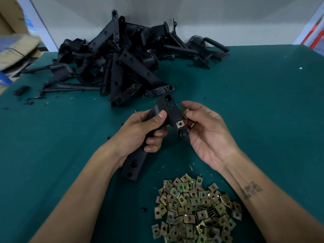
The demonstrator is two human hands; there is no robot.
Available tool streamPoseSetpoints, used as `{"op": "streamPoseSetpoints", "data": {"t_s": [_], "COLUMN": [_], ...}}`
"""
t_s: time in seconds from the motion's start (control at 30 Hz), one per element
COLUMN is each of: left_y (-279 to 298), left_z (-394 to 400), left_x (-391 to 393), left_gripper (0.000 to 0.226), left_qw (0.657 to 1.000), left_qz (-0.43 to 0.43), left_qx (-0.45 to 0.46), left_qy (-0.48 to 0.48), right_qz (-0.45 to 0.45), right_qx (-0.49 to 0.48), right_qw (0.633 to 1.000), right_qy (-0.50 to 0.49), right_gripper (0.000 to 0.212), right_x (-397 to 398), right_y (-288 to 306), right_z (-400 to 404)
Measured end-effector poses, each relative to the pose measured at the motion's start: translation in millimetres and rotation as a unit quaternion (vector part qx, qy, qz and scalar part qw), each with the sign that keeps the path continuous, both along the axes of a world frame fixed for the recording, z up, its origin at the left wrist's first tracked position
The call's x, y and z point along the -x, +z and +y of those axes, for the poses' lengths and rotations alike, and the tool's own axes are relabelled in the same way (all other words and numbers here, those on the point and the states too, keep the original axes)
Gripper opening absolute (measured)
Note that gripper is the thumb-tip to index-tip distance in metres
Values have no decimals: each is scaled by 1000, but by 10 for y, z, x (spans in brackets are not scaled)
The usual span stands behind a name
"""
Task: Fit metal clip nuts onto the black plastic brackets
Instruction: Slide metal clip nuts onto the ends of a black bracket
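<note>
Left hand (140, 132) is gripping the bracket (168, 111) — thumb on top; right hand (205, 130), palm up, is pinching a nut (185, 113) beside it.

The bracket (168, 109) is matt black plastic, smooth, as are those in the bracket pile (122, 64) behind it. The clip nut (180, 124) fitted on it is bright bare metal. The loose clip nuts (194, 209) are thin sheet metal with a yellowish, iridescent plated sheen. A dull, teal, cloth-like mat covers the desk (254, 106).
</note>
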State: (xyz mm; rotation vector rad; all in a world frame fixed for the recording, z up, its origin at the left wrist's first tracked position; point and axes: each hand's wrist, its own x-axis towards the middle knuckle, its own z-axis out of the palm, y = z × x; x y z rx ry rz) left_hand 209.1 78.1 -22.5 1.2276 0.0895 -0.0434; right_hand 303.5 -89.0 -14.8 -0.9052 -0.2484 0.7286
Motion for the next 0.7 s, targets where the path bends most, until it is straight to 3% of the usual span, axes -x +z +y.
{"op": "streamPoseSetpoints", "data": {"t_s": [0.33,0.57,0.7], "left_y": [6,27,42], "left_z": [-18,-38,-59], "left_x": [5,19,15], "left_gripper": [25,31,26], "left_qw": [1000,999,999], "left_qz": [3,10,16], "left_qx": [-11,-40,-50], "left_qy": [10,-5,1], "right_qz": [10,-43,-63], "right_qx": [-32,15,25], "right_qw": [999,999,997], "right_qy": [33,-8,-37], "right_gripper": [12,9,20], "right_x": [-78,-39,-45], "right_y": [53,34,28], "right_z": [-78,5,27]}}
